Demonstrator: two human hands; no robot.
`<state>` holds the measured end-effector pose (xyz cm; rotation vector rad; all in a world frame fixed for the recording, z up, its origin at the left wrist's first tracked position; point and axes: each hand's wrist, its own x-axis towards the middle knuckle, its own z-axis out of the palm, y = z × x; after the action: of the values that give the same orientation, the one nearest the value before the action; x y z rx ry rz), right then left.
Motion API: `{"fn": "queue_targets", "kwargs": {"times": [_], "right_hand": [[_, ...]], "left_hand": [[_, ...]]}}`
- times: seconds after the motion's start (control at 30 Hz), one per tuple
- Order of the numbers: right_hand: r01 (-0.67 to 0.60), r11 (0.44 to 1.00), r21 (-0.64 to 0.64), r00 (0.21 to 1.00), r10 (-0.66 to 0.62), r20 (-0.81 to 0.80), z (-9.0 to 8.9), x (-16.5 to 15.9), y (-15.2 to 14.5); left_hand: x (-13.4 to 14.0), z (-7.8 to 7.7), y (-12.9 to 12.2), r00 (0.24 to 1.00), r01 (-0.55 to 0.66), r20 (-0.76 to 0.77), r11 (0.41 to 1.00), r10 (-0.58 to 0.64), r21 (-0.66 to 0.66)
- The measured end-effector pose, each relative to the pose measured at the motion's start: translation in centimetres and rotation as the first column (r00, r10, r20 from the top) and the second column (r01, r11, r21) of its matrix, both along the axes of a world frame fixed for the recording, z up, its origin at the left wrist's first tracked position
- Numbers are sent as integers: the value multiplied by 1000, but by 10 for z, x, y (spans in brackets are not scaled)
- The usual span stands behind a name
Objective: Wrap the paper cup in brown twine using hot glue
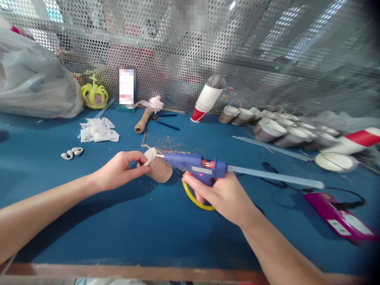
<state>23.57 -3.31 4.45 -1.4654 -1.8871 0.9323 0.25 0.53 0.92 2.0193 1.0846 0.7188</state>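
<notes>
A paper cup [160,169] wrapped in brown twine lies tilted above the blue table, its white rim toward the left. My left hand [126,170] pinches that rim between thumb and fingers. In my right hand [225,192] is a blue glue gun [192,163], gripped by its handle, with a long clear glue stick [276,177] coming out of its back. The gun's metal nozzle points left, close to the cup's twine; whether they touch I cannot tell. From the cup a strand of twine runs back to a twine roll [143,120].
A yellow ring [194,201] lies beneath the glue gun. Behind are blue-handled scissors [168,121], stacked paper cups [206,99] and white lace [99,130]. Several twine-wrapped cups [270,130] stand at right, near a magenta power strip [338,215] with a black cord. A perforated metal screen [154,47] backs the table.
</notes>
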Motion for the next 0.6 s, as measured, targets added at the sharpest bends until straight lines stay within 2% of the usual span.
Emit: {"fn": "queue_targets", "kwargs": {"times": [0.1,0.2,0.3,0.37,0.53,0.6], "right_hand": [[-20,990,136,995,6,103,-3,-1,-3],[-60,951,302,978,-4,207,-8,-1,-4],[-92,912,399,965,-18,263,-12,-1,-4],[-99,907,410,963,-17,270,-13,0,-5],[-119,934,336,960,22,279,-12,-1,-7],[-106,930,352,964,9,265,-11,-1,-7]], "left_hand": [[0,0,0,1000,-1,8,1000,1,-9],[1,-2,0,1000,-2,26,1000,2,5],[0,-5,0,999,-12,50,999,10,32],[0,-7,0,998,-15,65,999,12,41],[0,-6,0,996,20,86,999,-22,30],[1,-4,-1,996,24,86,999,-26,24]]}}
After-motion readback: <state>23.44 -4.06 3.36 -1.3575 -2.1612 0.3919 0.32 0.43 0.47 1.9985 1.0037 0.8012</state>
